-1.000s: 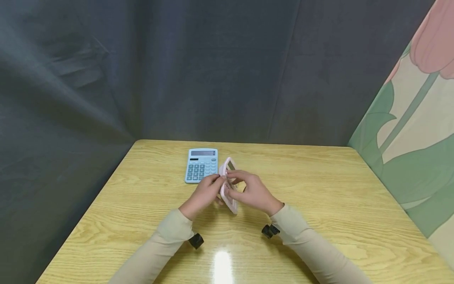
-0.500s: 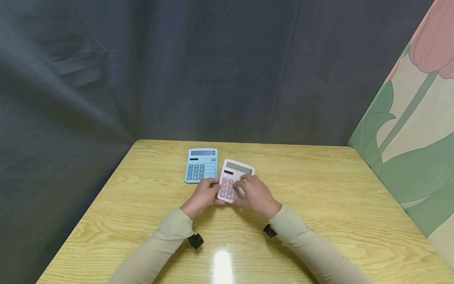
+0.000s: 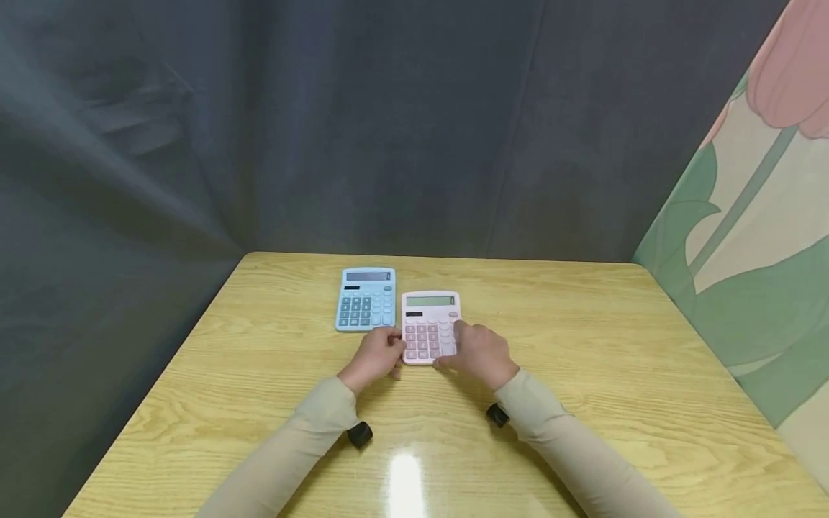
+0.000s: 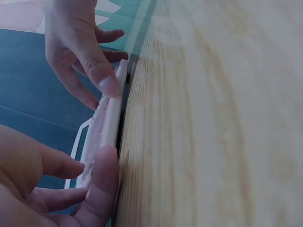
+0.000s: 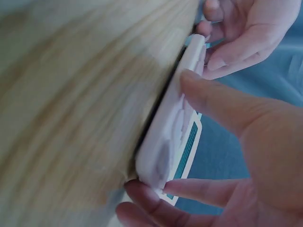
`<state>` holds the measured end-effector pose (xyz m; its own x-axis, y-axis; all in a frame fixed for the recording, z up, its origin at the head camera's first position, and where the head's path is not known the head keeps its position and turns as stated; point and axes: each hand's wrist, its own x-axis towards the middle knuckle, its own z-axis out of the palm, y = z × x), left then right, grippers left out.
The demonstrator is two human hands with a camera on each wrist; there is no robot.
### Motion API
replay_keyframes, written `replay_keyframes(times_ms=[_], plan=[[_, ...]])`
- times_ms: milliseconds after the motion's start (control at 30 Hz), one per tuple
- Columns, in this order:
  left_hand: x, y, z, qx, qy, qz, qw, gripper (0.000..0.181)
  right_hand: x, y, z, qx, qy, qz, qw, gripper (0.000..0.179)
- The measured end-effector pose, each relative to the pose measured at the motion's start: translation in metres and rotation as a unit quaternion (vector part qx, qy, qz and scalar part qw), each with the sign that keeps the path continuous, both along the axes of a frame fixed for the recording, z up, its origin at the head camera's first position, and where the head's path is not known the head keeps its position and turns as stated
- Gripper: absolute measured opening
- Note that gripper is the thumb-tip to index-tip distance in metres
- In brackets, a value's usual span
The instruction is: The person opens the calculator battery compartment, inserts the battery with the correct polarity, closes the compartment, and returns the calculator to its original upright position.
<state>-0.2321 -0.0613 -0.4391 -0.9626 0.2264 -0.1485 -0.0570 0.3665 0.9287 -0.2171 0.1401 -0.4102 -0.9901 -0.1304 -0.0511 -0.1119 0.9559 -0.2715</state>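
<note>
A pink calculator [image 3: 427,325] lies face up, low over the wooden table, its screen toward the far side. My left hand [image 3: 376,356] holds its near left corner, thumb and fingertips at the edge. On the other side, my right hand [image 3: 482,354] grips it, the thumb on the near edge and the fingers along the right edge, one fingertip reaching under in the right wrist view. Just behind and to the left sits a blue calculator [image 3: 365,302], flat on the table, apart from the pink one. Both screens show a digit.
The wooden table [image 3: 615,360] spreads out on all sides. A dark curtain [image 3: 414,144] hangs along its far edge, and a flower-patterned cloth [image 3: 764,288] stands at the right. Small black cameras [image 3: 360,434] sit at both wrists.
The pink calculator was standing on edge, then tilted, and now lies flat and squared up, face up. My right hand has slid from its face to its right edge. The blue calculator stays put.
</note>
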Motion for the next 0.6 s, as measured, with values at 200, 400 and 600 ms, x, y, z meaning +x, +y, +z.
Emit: replay_keyframes(times_ms=[200,400,600], plan=[[-0.002,-0.002,-0.002,-0.006,-0.011,-0.011,0.9999,0.042,-0.012,0.001,-0.004,-0.001,0.008,-0.014,0.9999,0.059],[0.001,-0.003,0.000,-0.017,-0.005,-0.030,0.9994,0.040,-0.030,0.006,-0.009,-0.008,-0.001,-0.034,0.9994,0.056],[0.004,-0.003,-0.001,-0.033,0.008,-0.047,0.9983,0.039,-0.044,0.011,-0.009,-0.018,-0.022,-0.054,0.9981,0.070]])
